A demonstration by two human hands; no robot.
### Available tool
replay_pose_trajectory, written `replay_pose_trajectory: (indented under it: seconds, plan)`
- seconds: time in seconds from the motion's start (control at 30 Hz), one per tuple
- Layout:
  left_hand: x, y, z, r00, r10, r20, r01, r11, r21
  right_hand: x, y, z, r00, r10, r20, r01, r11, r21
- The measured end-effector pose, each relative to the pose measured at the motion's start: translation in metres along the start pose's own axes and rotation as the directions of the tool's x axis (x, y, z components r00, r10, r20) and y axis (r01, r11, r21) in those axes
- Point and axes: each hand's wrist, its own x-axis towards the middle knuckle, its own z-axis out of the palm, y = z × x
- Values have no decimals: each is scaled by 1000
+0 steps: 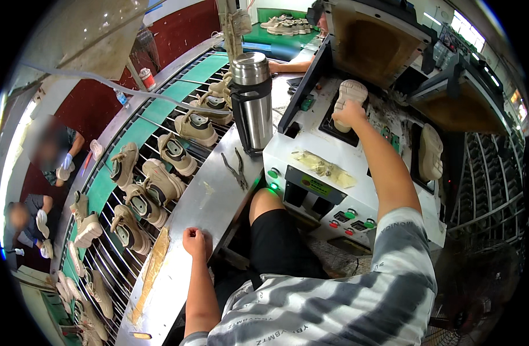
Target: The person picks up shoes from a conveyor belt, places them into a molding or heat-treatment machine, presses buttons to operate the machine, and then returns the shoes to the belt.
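Observation:
My right hand (349, 115) grips a beige shoe (353, 92), its sole turned up, over the dark pad (340, 134) at the left station of the white press machine (299, 151). A second shoe (430, 151) rests tilted on the right station's pad, its pale sole partly in view. My left hand (194, 241) is curled into a loose fist above the edge of the metal ledge (209, 193), and nothing shows in it. Beyond the fist on that ledge are black-handled pliers (235, 168) and a large steel thermos (254, 106).
A curved roller conveyor (111, 254) on the left carries several beige shoes (175, 154). Raised press lids (375, 43) hang over both stations. Another person's arm (293, 67) reaches in behind the thermos. Two people (57, 147) work across the conveyor. Brown tape (151, 275) lies along the ledge.

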Motion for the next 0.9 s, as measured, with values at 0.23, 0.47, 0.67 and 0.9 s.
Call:
replay_pose_trajectory:
  seconds: [0.23,0.47,0.67,0.9]
  plan:
    - [8,-38,23,979,-203,2,192,921,-340,-32,-4,12,966,-73,-247,73,997,-10]
    - [-52,75,119,937,-152,316,251,920,-302,-34,69,-7,947,-266,-183,309,908,283]
    - [-83,205,179,634,-147,760,712,495,-498,-88,228,-13,726,20,-687,106,985,140]
    - [-67,170,177,503,43,863,693,578,-432,-106,318,-62,730,430,-531,-421,895,145]
